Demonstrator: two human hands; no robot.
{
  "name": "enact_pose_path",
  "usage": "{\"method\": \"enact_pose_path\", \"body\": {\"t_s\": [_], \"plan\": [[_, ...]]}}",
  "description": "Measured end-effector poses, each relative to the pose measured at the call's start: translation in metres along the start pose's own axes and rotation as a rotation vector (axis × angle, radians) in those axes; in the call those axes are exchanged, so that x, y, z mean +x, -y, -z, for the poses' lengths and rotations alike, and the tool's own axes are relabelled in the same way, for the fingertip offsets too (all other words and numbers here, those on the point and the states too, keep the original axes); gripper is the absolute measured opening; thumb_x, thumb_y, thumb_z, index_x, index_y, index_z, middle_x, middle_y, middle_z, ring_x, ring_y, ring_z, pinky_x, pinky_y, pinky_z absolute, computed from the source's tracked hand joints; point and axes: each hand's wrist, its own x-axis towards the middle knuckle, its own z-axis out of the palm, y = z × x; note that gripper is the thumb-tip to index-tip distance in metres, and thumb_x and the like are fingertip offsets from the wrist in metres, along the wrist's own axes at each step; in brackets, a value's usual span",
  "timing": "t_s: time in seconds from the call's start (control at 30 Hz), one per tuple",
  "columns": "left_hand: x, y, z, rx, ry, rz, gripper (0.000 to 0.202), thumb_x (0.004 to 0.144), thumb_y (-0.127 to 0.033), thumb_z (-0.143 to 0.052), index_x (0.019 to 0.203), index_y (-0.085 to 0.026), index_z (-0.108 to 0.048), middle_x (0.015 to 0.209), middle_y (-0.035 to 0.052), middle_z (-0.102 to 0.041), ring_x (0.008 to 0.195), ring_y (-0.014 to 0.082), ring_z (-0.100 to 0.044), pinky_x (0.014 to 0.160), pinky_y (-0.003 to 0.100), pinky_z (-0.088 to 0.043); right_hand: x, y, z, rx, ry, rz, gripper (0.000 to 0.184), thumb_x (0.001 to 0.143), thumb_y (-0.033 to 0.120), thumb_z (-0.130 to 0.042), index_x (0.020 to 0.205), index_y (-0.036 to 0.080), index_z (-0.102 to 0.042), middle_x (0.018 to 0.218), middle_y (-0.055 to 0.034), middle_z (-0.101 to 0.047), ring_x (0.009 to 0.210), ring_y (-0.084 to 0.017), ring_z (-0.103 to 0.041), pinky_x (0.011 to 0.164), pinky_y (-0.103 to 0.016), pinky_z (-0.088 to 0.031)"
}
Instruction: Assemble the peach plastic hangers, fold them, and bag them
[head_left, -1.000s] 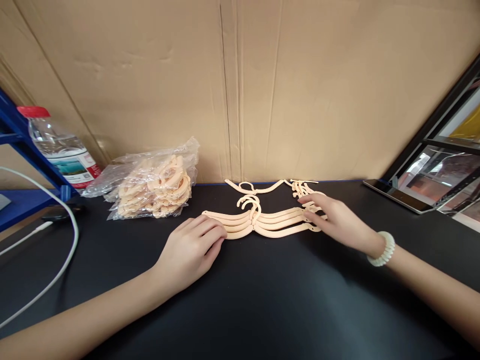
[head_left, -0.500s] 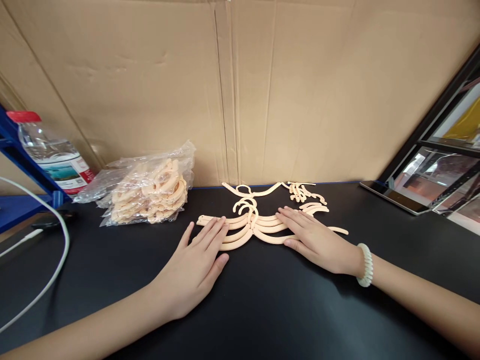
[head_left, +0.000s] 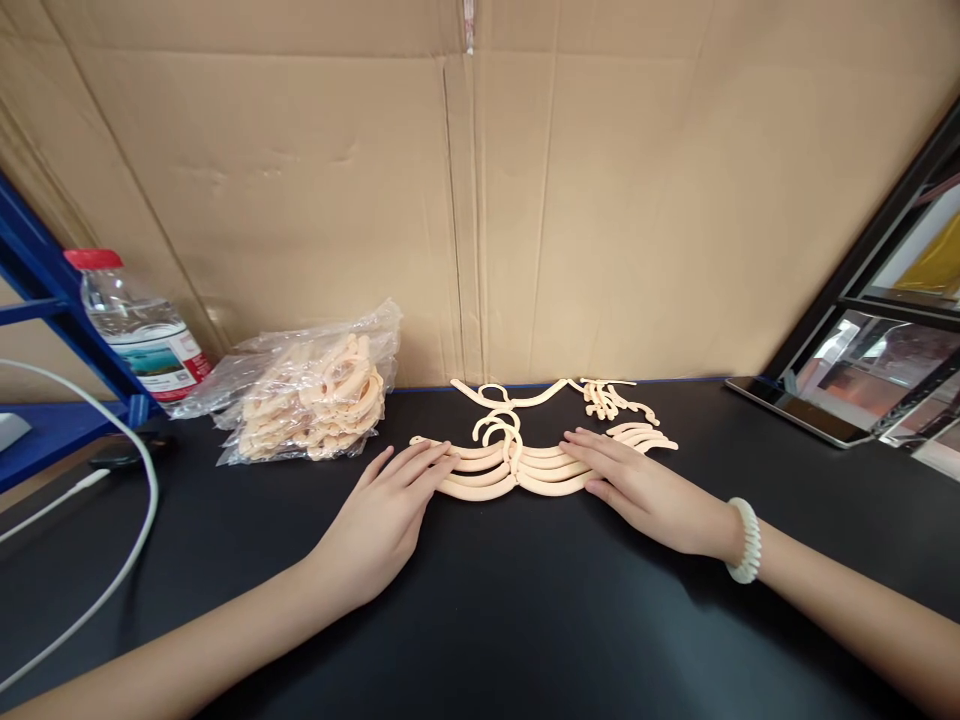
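Several peach-coloured plastic clothes hangers (head_left: 480, 492) lie close together in a row on the black table, their curved hooks (head_left: 501, 425) overlapping at the middle. My left hand (head_left: 394, 500) rests flat over their left arms with its fingers stretched out; its thumb is mostly hidden. Over the right arms lies my right hand (head_left: 637, 490), fingers extended and a pale coiled band (head_left: 745, 541) round the wrist. The hangers' right tips (head_left: 645, 437) stick out beyond it. Behind them, another hanger (head_left: 536, 398) lies spread out, beside a cluster of small peach pieces (head_left: 609, 400).
A clear plastic bag (head_left: 315, 395) full of peach hanger parts stands at the back left, near a red-capped water bottle (head_left: 150, 330). A white cable (head_left: 146, 500) loops at the left. At the right lies a tablet-like device (head_left: 799, 412); a cardboard wall (head_left: 337, 200) closes the back.
The front hanger's right arm, which stuck out past my right hand, now lines up with the others. My left thumb has tucked in. The whole view has shifted slightly.
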Motion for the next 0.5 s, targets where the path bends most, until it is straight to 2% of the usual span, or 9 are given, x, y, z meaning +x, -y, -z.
{"method": "enact_pose_path", "body": {"t_s": [0.17, 0.33, 0.5], "plan": [[0.002, 0.005, 0.0, 0.008, -0.011, -0.003, 0.051, 0.094, -0.01, -0.032, 0.14, -0.025, -0.048, 0.145, 0.0068, -0.052, 0.137, 0.0248, -0.044, 0.111, 0.053, -0.036, 0.001, -0.003, -0.001, 0.011, -0.017, 0.001, 0.048, 0.102, 0.036, -0.035, 0.146, 0.019, -0.042, 0.152, -0.0111, -0.041, 0.143, -0.027, -0.032, 0.116, -0.051, -0.032], [0.008, 0.003, 0.01, 0.013, 0.104, 0.038, 0.046, 0.099, -0.02, -0.03, 0.142, -0.022, -0.046, 0.148, 0.0085, -0.048, 0.139, 0.0262, -0.041, 0.11, 0.053, -0.039, 0.003, -0.004, -0.004, 0.007, -0.036, -0.02, 0.049, 0.102, 0.037, -0.033, 0.146, 0.017, -0.042, 0.152, -0.012, -0.041, 0.143, -0.028, -0.032, 0.116, -0.052, -0.033], [0.008, 0.003, 0.012, 0.046, 0.08, 0.043, 0.045, 0.1, -0.024, -0.031, 0.142, -0.021, -0.047, 0.148, 0.0089, -0.048, 0.138, 0.0261, -0.043, 0.11, 0.051, -0.04, 0.005, -0.005, -0.011, 0.005, -0.08, -0.008, 0.049, 0.102, 0.037, -0.033, 0.145, 0.014, -0.043, 0.151, -0.0134, -0.042, 0.143, -0.026, -0.031, 0.117, -0.049, -0.032]]}}
